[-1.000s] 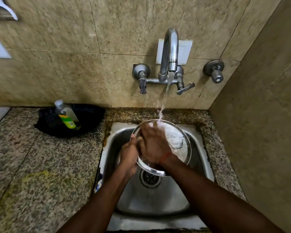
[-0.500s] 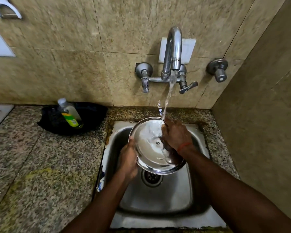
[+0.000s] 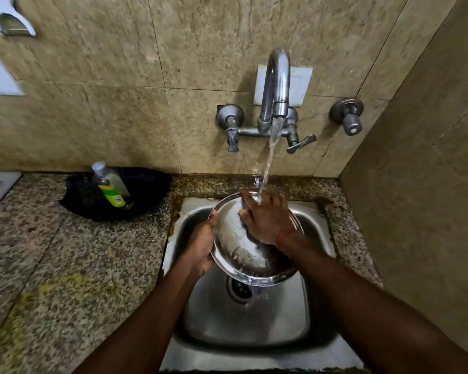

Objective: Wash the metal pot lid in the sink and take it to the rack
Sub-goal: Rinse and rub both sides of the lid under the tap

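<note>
We are mid-wash. The metal pot lid point(image 3: 235, 249) is held over the sink point(image 3: 254, 327), above the drain near the back edge of the basin, and water from the tap point(image 3: 277, 85) falls onto our right hand point(image 3: 268, 220) and the lid's far rim. We judge the rinsing or rubbing unfinished. Shutting off the water and carrying the lid to the rack are both left, and no rack is in view.

Our left hand point(image 3: 200, 247) grips the lid's left rim, thumb hooked over the edge and the fingers behind it, out of sight. Our right hand lies across the lid's face, fingers point(image 3: 250, 203) stretched out and slightly spread towards the far rim. Whether they press a scrubber we cannot tell.

The lid is round, so it has no long axis. It is tilted, its far edge high under the stream, its near edge low over the drain and its wet face turned up towards us.
</note>
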